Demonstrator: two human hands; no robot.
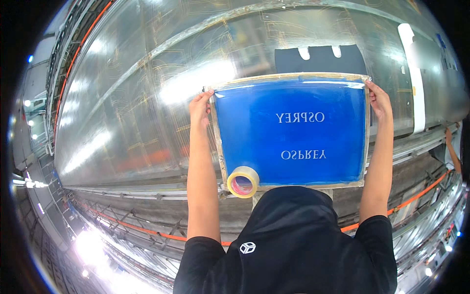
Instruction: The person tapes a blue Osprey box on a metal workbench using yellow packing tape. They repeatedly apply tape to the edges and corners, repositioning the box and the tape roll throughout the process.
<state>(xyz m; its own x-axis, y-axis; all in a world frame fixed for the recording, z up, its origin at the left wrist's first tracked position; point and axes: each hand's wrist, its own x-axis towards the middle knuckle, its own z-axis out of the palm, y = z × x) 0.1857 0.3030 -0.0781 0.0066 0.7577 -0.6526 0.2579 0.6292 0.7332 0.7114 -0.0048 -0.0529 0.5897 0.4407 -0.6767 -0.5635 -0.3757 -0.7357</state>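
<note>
A wooden-framed printing screen point(293, 132) with blue mesh and pale lettering lies flat on a long shiny table point(127, 112). My left hand point(200, 108) grips the frame's left edge near its far corner. On the opposite side, my right hand point(379, 100) holds the right edge near the far corner. A roll of tan tape point(243, 182) rests at the frame's near left corner. A piece of black fabric point(320, 59) lies on the table just beyond the frame, partly under its far edge. My black shirt hides the frame's near middle.
A white strip point(411, 78) runs across the table to the right of the frame. An orange line point(421, 191) runs along the rails below the table's near edge. Another person's arm point(453, 152) shows at the far right.
</note>
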